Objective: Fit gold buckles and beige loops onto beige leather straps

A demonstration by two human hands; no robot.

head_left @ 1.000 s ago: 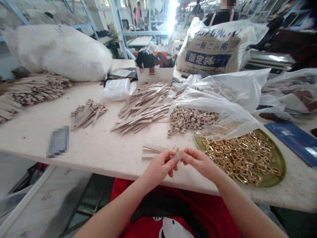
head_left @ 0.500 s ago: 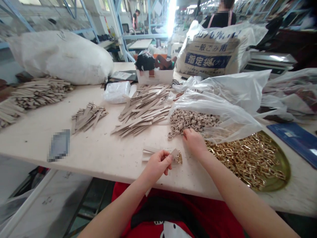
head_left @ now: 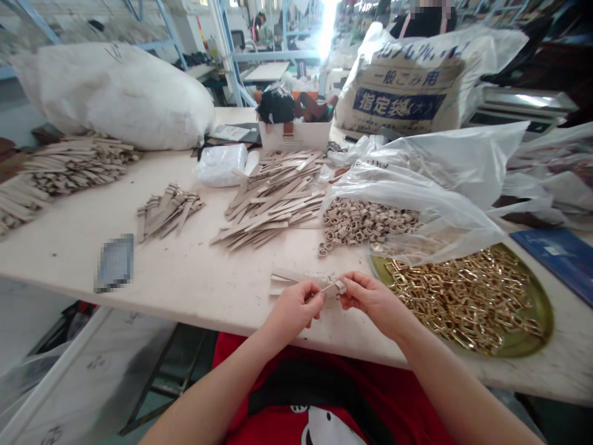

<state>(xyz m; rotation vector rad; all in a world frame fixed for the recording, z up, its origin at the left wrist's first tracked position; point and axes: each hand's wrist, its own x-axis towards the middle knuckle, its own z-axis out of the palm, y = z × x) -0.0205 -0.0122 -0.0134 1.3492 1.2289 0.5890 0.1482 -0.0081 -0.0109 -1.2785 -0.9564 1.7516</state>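
At the table's near edge, my left hand [head_left: 295,307] pinches a beige strap [head_left: 330,288] by its end. My right hand [head_left: 370,298] meets it from the right, fingers closed on a small beige loop at the strap's tip. A few more straps [head_left: 290,277] lie on the table just beyond my hands. Beige loops [head_left: 361,222] spill in a heap from a clear bag [head_left: 417,198]. To the right, gold buckles [head_left: 463,293] fill a round brass tray [head_left: 532,346].
A pile of beige straps [head_left: 273,201] lies mid-table, a smaller bundle [head_left: 167,210] sits left of it, and more straps [head_left: 69,164] are at far left. White sacks [head_left: 120,93], a printed bag [head_left: 417,86] and a white box [head_left: 296,133] stand behind. A person works beyond the printed bag.
My right hand reached out to the heap of loops, then came back to the strap tip held in my left hand. The left hand stayed near the table edge.
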